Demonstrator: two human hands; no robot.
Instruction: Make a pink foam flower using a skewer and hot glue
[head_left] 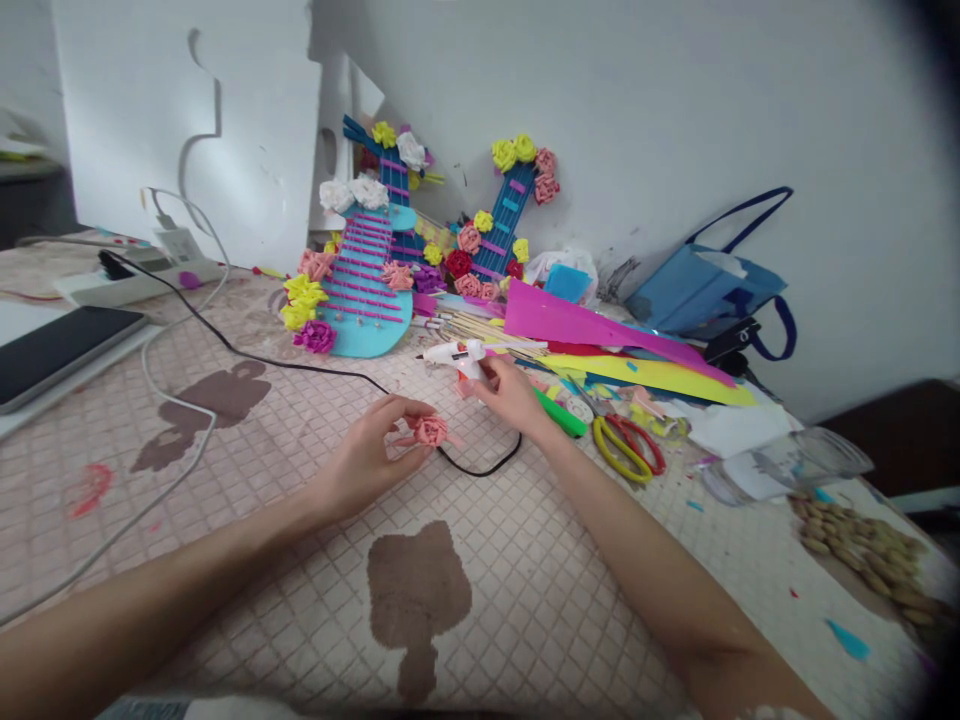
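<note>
Between the thumb and fingers of my left hand is a pink paper flower, held just above the table. My right hand is wrapped round the handle of a white hot glue gun, whose nozzle points left. A glue stick sticks out of the gun's back end. The gun's black cord curves over the tabletop below both hands. Behind them stands a light-blue cutout with pink strips and paper flowers along its edges.
Scissors with yellow and red handles lie right of my right arm, near a magenta paper sheet. Farther right are a clear plastic cup, peanuts and a blue bag. A power strip and a dark tablet-like device lie left.
</note>
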